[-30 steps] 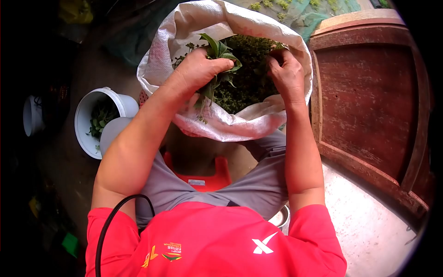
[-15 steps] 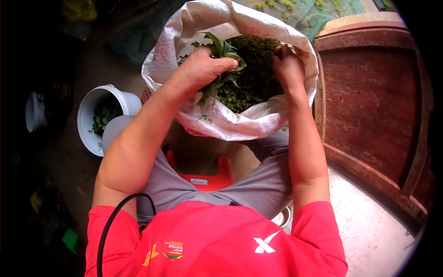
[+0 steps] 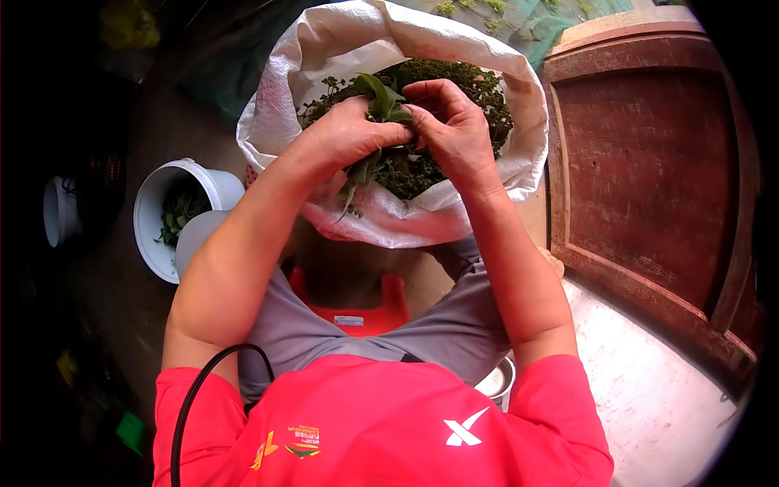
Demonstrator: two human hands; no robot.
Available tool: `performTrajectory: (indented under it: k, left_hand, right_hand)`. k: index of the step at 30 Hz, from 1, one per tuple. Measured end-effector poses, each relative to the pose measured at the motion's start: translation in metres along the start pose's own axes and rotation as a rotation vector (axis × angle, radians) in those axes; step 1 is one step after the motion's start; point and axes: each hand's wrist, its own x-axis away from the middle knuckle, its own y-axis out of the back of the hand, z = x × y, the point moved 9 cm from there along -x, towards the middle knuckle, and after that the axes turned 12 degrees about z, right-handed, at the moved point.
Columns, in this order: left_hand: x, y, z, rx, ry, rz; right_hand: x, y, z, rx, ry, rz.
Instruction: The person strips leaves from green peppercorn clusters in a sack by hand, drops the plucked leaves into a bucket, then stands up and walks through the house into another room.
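Observation:
My left hand is closed round a bunch of green leafy sprigs, with leaves sticking out above the fist and stems hanging below. Against the bunch, my right hand has its fingers curled and its thumb at the leaves; what lies between those fingertips is hidden. Both hands are over the mouth of a white woven sack with its rim folded outward. Inside the sack lies a mass of small green berry-like clusters.
At the left stands a white bucket with green leaves in it. A red stool is between my legs. A reddish wooden panel stands at the right. A metal bowl is partly hidden by my leg.
My right hand has moved left from the sack's right side to the bunch in my left hand. The left hand keeps its hold and has shifted slightly down.

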Motion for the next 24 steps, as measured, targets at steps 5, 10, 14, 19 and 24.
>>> performTrajectory:
  k: [5, 10, 14, 19, 24]
  left_hand:
    - [0.004, 0.002, -0.004, 0.067, -0.007, -0.044]
    - [0.004, 0.018, -0.005, 0.099, -0.035, -0.169]
    - [0.004, 0.019, -0.008, 0.081, -0.068, -0.163]
    - [0.009, 0.013, -0.017, 0.092, -0.094, -0.148]
    - [0.014, 0.017, -0.018, 0.096, -0.094, -0.152]
  right_hand:
    - [0.0, 0.002, -0.017, -0.307, -0.213, 0.075]
    - [0.022, 0.073, -0.013, 1.013, -0.283, -0.121]
    - [0.038, 0.095, -0.022, 1.189, -0.449, -0.132]
    - [0.032, 0.094, -0.052, 1.232, -0.551, -0.011]
    - [0.016, 0.093, -0.062, 1.174, -0.469, -0.153]
